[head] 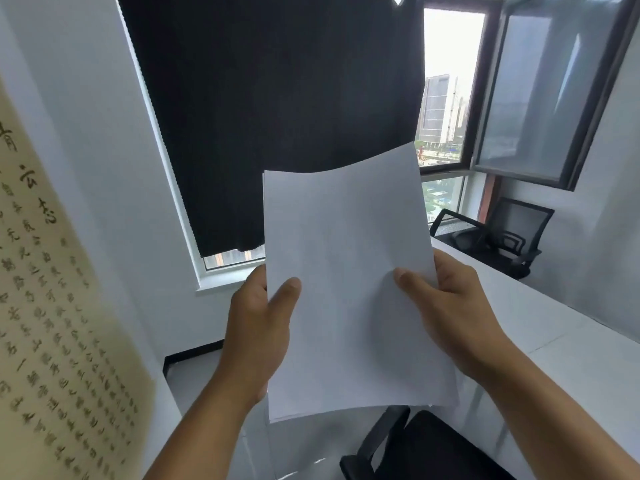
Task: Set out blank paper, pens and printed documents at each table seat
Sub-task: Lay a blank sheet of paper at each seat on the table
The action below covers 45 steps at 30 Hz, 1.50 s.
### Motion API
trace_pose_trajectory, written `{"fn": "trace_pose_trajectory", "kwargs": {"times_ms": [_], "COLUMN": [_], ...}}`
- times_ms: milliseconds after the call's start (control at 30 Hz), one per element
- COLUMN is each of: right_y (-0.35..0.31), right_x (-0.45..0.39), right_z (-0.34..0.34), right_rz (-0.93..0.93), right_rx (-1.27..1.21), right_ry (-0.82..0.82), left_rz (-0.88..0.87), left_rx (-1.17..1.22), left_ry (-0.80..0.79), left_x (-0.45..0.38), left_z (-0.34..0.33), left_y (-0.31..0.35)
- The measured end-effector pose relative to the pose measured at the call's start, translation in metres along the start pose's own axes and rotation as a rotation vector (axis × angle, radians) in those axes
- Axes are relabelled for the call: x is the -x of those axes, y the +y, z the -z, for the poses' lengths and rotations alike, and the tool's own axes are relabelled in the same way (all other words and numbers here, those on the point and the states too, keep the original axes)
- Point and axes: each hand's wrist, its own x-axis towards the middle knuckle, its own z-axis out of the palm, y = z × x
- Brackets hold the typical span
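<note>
1. White, blank sheets of paper (349,289), a thin stack, were held upright in front of you, in the air above the near end of the long white table (571,351).
2. Your left hand (258,327) gripped the stack's left edge: thumb curled over the front face, the other fingers hidden behind the sheets.
3. Your right hand (446,306) gripped the right edge the same way, thumb pressed on the front, fingers behind.
4. The top edge of the stack bowed slightly, its right corner higher.
5. A black mesh office chair (502,237) stood at the far end of the table, under the open window (446,98).
6. A black roller blind (277,116) covered the window behind the paper.
7. A beige calligraphy scroll (52,306) hung on the left wall.
8. A second black chair (426,448) sat below the stack, beside the table.
</note>
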Motion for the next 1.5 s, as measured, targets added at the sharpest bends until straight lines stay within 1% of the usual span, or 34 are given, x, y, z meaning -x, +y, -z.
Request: {"fn": "trace_pose_trajectory", "kwargs": {"times_ms": [167,333,433,600,700,900,967,1067,1233,1300,1500], "right_y": [0.020,0.058,0.074,0.083,0.095,0.136,0.141,0.152,0.153,0.154,0.173], "right_x": [-0.032,-0.080,-0.108,-0.152,-0.181,-0.245,-0.259,-0.280,-0.297,-0.301,-0.319], "right_z": [-0.012,-0.035,-0.046,-0.058,-0.064,-0.094,-0.103,-0.113,-0.108,-0.103,-0.069], "right_rz": [-0.007,-0.043,-0.073,-0.110,-0.139,-0.201,-0.221,-0.255,-0.279,-0.278,-0.280], "right_rx": [-0.024,-0.096,-0.106,-0.131,-0.118,-0.034,-0.028,0.016,0.038,0.036,0.033], "right_ry": [0.020,0.068,0.071,0.090,0.129,0.283,0.313,0.412,0.558,0.600,0.737], "left_rz": [0.034,0.044,0.081,0.113,0.127,0.162,0.146,0.129,0.132,0.128,0.090], "left_rx": [0.013,-0.039,-0.051,-0.040,-0.018,-0.008,0.002,0.021,0.082,0.084,0.102], "left_ry": [-0.051,-0.065,-0.061,-0.086,-0.121,-0.274,-0.313,-0.411,-0.561,-0.595,-0.746], "left_x": [-0.039,-0.098,-0.130,-0.183,-0.219,-0.317,-0.347,-0.392,-0.432,-0.442,-0.469], "left_z": [-0.003,-0.009,-0.012,-0.022,-0.031,-0.051,-0.055,-0.066,-0.098,-0.114,-0.184], "left_y": [-0.020,-0.040,-0.050,-0.066,-0.080,-0.134,-0.150,-0.165,-0.172,-0.176,-0.187]}}
